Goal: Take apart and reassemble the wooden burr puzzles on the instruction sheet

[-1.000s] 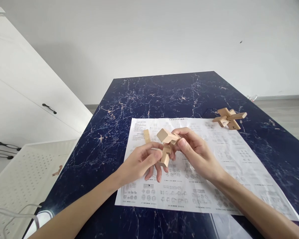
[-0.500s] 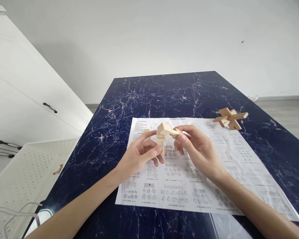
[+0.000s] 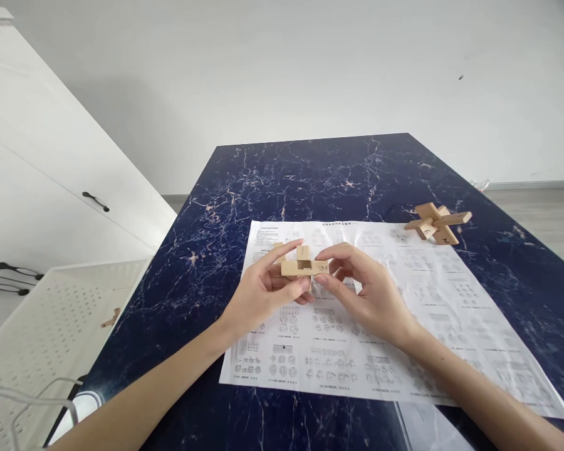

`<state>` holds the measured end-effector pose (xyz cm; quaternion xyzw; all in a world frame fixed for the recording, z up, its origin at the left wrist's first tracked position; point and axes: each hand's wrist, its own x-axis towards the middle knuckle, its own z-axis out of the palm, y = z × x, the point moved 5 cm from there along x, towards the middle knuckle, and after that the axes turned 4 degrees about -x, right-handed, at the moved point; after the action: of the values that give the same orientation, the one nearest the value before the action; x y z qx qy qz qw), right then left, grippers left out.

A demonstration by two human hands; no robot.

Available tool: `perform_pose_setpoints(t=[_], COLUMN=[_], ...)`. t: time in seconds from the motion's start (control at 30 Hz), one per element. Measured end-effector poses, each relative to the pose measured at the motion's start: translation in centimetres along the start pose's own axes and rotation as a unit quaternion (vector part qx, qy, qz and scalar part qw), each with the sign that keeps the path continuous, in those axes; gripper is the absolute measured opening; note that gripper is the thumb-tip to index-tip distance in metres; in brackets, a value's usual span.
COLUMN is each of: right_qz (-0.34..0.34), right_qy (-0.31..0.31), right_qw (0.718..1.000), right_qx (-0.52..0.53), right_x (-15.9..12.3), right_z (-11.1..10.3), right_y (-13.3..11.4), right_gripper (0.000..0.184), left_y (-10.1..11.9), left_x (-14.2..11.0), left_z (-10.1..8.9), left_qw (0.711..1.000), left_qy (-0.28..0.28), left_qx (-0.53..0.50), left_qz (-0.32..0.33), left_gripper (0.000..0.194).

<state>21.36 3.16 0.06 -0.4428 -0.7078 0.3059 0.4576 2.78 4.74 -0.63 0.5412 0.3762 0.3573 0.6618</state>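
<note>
Between my hands, above the printed sheet, I hold notched wooden puzzle pieces. One piece (image 3: 289, 269) lies crosswise toward me, with a square notch in its middle and a handwritten number at its right end. Behind the notch stands another wooden block (image 3: 303, 252), marked with a short stroke. My left hand (image 3: 266, 285) pinches the left part between thumb and fingers. At the numbered right end, my right hand (image 3: 357, 282) grips with thumb and index finger. My fingers hide how the pieces join.
An instruction sheet (image 3: 319, 326) with small diagrams lies on the dark blue marbled table (image 3: 282, 181). A crossed wooden puzzle (image 3: 439, 224) with numbered bars rests by its far right edge. Left of the table are a white perforated surface (image 3: 42, 326), a cable (image 3: 32, 391) and a white cabinet (image 3: 51, 144).
The piece in my right hand has come down from a tilted pose and now lies level across the pieces in my left hand. The crossed puzzle stays where it was.
</note>
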Motion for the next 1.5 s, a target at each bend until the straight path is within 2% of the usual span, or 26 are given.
perform_pose_setpoints(t=[0.5,0.63,0.83,1.1,1.27,1.5], right_qz=[-0.007,-0.012,-0.009,0.003,0.016,0.003], right_qy=[0.018,0.017,0.010,-0.017,-0.040,-0.054], right_qw=[1.000,1.000,1.000,1.000,0.999,0.998], right_qx=[-0.019,-0.018,-0.024,-0.014,-0.014,-0.040], right_x=[-0.1,-0.1,-0.2,0.0,-0.2,-0.5], right_z=[-0.1,-0.1,-0.1,0.0,0.0,0.2], right_y=[0.0,0.0,0.2,0.3,0.3,0.1], right_gripper=[0.013,0.013,0.012,0.014,0.016,0.016], left_y=[0.0,0.0,0.6,0.8,0.5,0.8], left_x=[0.0,-0.1,-0.3,-0.6,-0.9,-1.1], left_z=[0.3,0.1,0.0,0.2,-0.2,-0.1], left_qw=[1.000,1.000,0.995,0.991,0.983,0.975], left_qy=[-0.003,-0.007,0.002,-0.004,0.014,0.012], left_qx=[-0.028,-0.008,0.063,0.079,0.133,0.164], left_qz=[0.000,0.021,0.075,0.106,0.127,0.152], left_gripper=[0.054,0.051,0.031,0.027,0.030,0.028])
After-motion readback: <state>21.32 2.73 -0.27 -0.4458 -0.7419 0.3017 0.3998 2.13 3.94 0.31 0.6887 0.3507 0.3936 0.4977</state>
